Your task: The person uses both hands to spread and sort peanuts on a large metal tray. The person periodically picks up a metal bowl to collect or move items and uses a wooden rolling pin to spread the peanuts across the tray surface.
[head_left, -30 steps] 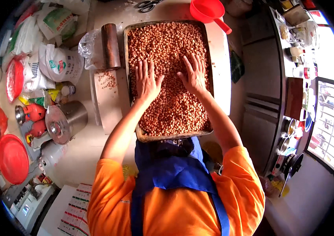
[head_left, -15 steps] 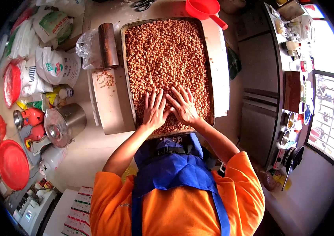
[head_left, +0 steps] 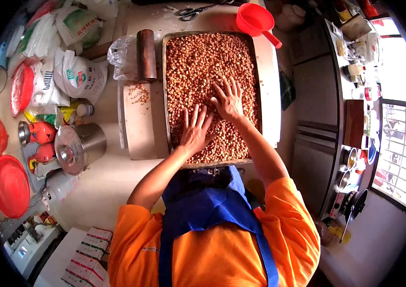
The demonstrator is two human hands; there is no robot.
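A large rectangular metal tray point(head_left: 166, 112) is filled with a layer of reddish-brown peanuts point(head_left: 203, 57). On the near left part of that layer my left hand point(head_left: 195, 131) lies palm down, its fingers stretched and apart. My right hand point(head_left: 229, 100) rests farther into the tray, right of the middle, also palm down with fingers spread. Both touch the peanuts, and neither grips anything. What lies beneath the palms is hidden.
Left of the tray stand a dark wooden roller point(head_left: 146, 56), a clear plastic bag point(head_left: 121, 57) and a few loose peanuts point(head_left: 139, 93). A red dipper point(head_left: 255, 20) overlaps the far right corner. Black scissors point(head_left: 191, 14) lie beyond. A lidded steel pot point(head_left: 90, 142) stands lower left.
My right hand has moved away from me across the peanuts, and my hands are now farther apart. My left hand stays near the tray's near side. The whole view has shifted slightly.
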